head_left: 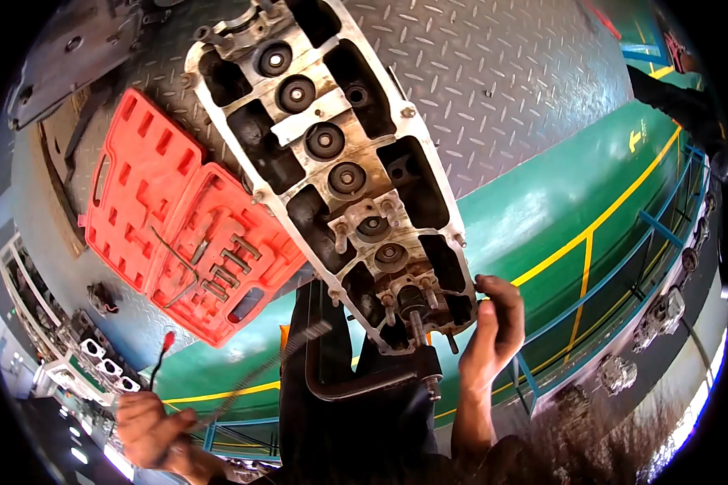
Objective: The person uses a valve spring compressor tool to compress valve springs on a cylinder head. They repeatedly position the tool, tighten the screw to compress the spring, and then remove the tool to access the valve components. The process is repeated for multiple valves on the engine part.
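A cylinder head (315, 113) lies in front of me, with a row of round valve springs along its middle. A C-shaped valve spring compressor (332, 392) is fitted on its near end, its screw in line with the nearest spring. My left hand (154, 432), low on the left, is closed around a long ridged grey rod (275, 360) pointing up to the right. A thin black stem with a red tip (168, 341) also rises from that hand. Beside the head's near right corner is my right hand (493, 331), fingers curled, thumb apart, with nothing visible between them.
An open red tool case (150, 194) sits left of the cylinder head, holding several metal pieces. Under both is a metal tread-plate bench (510, 105). A flat metal cover (73, 56) lies far left. Blue railing (615, 307) and engine parts (659, 319) stand beyond the green floor (558, 210).
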A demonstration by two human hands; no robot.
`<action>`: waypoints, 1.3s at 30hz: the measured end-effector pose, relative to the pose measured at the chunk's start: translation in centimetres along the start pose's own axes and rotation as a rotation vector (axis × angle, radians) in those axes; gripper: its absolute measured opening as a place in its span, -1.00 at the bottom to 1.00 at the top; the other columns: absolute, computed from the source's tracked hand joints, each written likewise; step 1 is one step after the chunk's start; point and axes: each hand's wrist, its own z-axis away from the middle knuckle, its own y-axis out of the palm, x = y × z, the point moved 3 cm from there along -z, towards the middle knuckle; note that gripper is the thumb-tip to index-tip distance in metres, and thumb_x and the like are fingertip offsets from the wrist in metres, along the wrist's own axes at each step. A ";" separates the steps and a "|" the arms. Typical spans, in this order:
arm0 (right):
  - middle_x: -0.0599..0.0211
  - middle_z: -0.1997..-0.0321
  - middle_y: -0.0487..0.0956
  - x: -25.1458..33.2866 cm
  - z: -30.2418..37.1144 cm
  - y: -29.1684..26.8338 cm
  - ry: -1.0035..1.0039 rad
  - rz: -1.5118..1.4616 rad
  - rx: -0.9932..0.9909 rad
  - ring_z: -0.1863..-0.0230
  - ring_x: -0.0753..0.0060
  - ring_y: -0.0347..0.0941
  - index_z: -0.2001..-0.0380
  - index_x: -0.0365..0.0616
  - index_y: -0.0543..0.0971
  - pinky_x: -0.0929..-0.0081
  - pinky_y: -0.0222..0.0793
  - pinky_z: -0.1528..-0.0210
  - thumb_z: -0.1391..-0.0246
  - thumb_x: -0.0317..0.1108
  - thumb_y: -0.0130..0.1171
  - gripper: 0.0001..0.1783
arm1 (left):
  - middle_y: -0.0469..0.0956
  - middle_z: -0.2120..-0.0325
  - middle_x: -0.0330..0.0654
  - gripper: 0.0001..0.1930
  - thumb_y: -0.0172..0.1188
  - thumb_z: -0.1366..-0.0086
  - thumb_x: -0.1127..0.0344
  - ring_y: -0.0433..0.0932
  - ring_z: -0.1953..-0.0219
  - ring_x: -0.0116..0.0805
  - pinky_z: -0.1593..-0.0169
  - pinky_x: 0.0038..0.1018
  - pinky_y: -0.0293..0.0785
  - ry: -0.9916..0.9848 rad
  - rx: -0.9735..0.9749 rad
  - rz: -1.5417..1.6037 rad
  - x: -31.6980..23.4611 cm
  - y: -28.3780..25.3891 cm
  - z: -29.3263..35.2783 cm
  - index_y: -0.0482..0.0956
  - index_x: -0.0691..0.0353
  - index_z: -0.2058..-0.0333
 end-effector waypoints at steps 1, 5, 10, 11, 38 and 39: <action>-0.01 0.00 0.51 -0.1 0.3 0.5 -0.008 0.016 0.011 -0.07 0.22 0.41 0.10 -0.42 0.51 0.37 0.27 -0.19 -0.20 -0.55 -0.02 -0.76 | 0.52 0.66 -0.12 -0.82 0.14 -0.13 0.42 0.45 0.64 -0.27 0.50 -0.40 0.36 0.046 0.021 -0.003 -0.5 0.2 -0.8 0.66 0.39 0.37; -0.04 -0.03 0.49 -0.2 1.2 1.1 -0.036 0.056 -0.022 -0.08 0.20 0.41 0.10 -0.42 0.51 0.33 0.26 -0.21 -0.22 -0.52 0.01 -0.77 | 0.41 0.71 -0.27 -0.66 0.25 0.00 0.34 0.32 0.74 -0.48 0.67 -0.51 0.21 0.168 0.158 0.128 -0.2 3.6 -3.4 0.72 0.45 0.26; -0.05 -0.01 0.49 -0.3 0.7 1.3 -0.019 0.015 -0.004 -0.06 0.19 0.42 0.12 -0.42 0.51 0.31 0.28 -0.19 -0.21 -0.52 0.02 -0.78 | 0.30 0.72 -0.33 -0.68 0.35 -0.06 0.35 0.27 0.74 -0.48 0.66 -0.50 0.19 0.193 0.266 0.014 -1.7 5.5 -5.1 0.70 0.44 0.21; -0.06 -0.01 0.49 -0.3 0.8 1.4 -0.023 0.014 -0.004 -0.05 0.19 0.43 0.13 -0.41 0.51 0.31 0.29 -0.19 -0.21 -0.52 0.02 -0.79 | 0.29 0.72 -0.33 -0.68 0.35 -0.07 0.36 0.27 0.74 -0.49 0.65 -0.50 0.19 0.205 0.244 -0.008 -1.7 6.0 -4.9 0.70 0.44 0.21; -0.06 0.01 0.47 -1.1 0.5 1.2 -0.027 -0.023 0.012 -0.07 0.13 0.42 0.15 -0.37 0.48 0.24 0.30 -0.19 -0.18 -0.57 0.05 -0.83 | 0.33 0.69 -0.25 -0.59 0.37 -0.02 0.50 0.32 0.71 -0.39 0.58 -0.42 0.24 0.019 0.365 0.051 -1.8 9.8 -6.3 0.64 0.48 0.10; -0.06 0.01 0.47 -1.0 0.4 1.4 -0.022 -0.040 0.022 -0.07 0.12 0.41 0.14 -0.37 0.48 0.24 0.29 -0.20 -0.18 -0.57 0.05 -0.82 | 0.32 0.70 -0.27 -0.68 0.32 -0.08 0.48 0.32 0.70 -0.44 0.58 -0.47 0.25 0.052 0.472 -0.045 -2.9 8.9 -7.5 0.66 0.46 0.15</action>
